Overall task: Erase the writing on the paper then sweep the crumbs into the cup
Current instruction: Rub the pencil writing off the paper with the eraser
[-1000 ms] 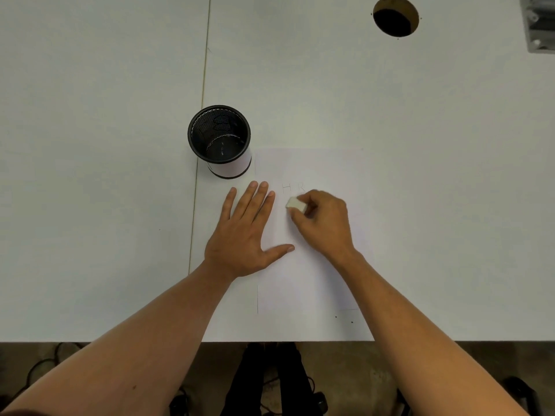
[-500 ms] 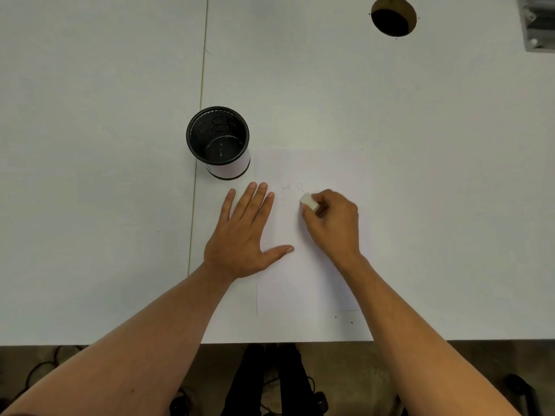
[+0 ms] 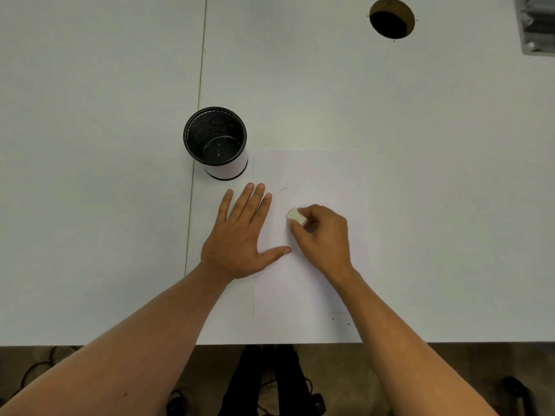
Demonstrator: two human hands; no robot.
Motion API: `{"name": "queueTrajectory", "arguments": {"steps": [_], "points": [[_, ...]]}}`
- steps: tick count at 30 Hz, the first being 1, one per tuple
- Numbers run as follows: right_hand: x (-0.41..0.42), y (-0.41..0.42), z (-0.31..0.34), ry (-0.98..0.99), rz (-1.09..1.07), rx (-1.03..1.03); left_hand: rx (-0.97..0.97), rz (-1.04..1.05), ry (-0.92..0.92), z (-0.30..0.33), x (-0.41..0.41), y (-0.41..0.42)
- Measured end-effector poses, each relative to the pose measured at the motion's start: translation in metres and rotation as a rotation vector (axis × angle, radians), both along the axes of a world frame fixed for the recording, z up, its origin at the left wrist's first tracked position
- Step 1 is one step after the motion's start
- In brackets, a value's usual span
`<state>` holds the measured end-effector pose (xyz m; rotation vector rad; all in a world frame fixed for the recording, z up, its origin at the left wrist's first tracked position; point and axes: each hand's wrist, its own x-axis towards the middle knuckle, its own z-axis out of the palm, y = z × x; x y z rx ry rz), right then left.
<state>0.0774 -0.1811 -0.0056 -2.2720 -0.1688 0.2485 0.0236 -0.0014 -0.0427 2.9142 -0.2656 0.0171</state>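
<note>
On the left part of the white tabletop (image 3: 90, 175) a thin seam runs from far to near, and just right of it stands the black mesh cup (image 3: 215, 142), upright and open-mouthed, touching nothing. Its near right side sits just beside the far left corner of the paper (image 3: 315, 280), which lies flat towards the near edge of the tabletop.

The left hand (image 3: 240, 235) lies flat, fingers straight and spread, its grip released; the palm rests on the tabletop at the paper's left edge, with thumb and fingertips reaching onto the sheet to pin it. To its right, the right hand (image 3: 324, 235) is curled over the paper, its grip grasping a small white eraser (image 3: 295, 216) between thumb and fingers, the free end pointing far and left. The eraser sits near the faint pencil writing (image 3: 290, 190), the letters "H R", but on the near side of them, not over them. Whether it touches the sheet cannot be told.

The erasing step looks to be in hand and unfinished, since both letters are legible. No crumbs can be made out. The next move likely calls for carrying the eraser a little farther onto the letters and rubbing with firm short strokes while the left hand holds the sheet. Sweeping towards the cup comes after.

Far right, a round cable hole (image 3: 392, 18) opens in the tabletop.
</note>
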Motion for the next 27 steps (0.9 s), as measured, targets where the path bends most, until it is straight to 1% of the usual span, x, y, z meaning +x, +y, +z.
{"name": "queueTrajectory", "arguments": {"steps": [5, 7, 10, 11, 12, 15, 16, 17, 20, 21, 23, 26, 27], "points": [[0.026, -0.006, 0.000, -0.026, -0.221, -0.038, 0.016, 0.000, 0.012, 0.000, 0.000, 0.000], [0.019, -0.001, 0.000, -0.048, -0.173, -0.045, 0.004, 0.003, 0.005, 0.000, 0.000, 0.000], [-0.001, 0.012, -0.002, -0.047, 0.036, -0.064, -0.004, -0.003, 0.019, 0.000, 0.000, 0.000], [-0.002, 0.012, -0.002, -0.049, 0.060, -0.077, -0.005, -0.006, 0.025, 0.001, 0.000, 0.000], [0.002, 0.010, -0.002, -0.051, 0.041, -0.087, -0.006, -0.004, 0.027, 0.000, 0.000, 0.001], [0.020, -0.001, -0.002, -0.049, -0.151, -0.093, 0.005, -0.001, 0.033, 0.000, -0.001, 0.000], [0.022, -0.002, -0.002, -0.057, -0.185, -0.093, 0.008, -0.001, 0.034, 0.000, 0.000, 0.000], [0.021, 0.000, -0.001, -0.068, -0.174, -0.098, 0.006, 0.000, 0.031, -0.001, 0.000, 0.000], [-0.001, 0.013, 0.000, -0.037, 0.022, -0.087, -0.019, -0.009, 0.023, -0.001, 0.000, 0.000], [-0.006, 0.014, 0.000, -0.025, 0.058, -0.082, -0.019, -0.011, 0.025, 0.000, 0.000, 0.001], [-0.003, 0.008, -0.002, -0.026, -0.002, -0.086, -0.002, -0.011, 0.031, 0.000, 0.000, 0.001], [0.013, -0.001, -0.002, -0.019, -0.225, -0.054, 0.013, -0.004, 0.040, -0.001, 0.000, 0.001], [0.013, 0.000, -0.003, -0.029, -0.248, -0.048, 0.014, -0.004, 0.038, -0.001, 0.000, 0.000]]}}
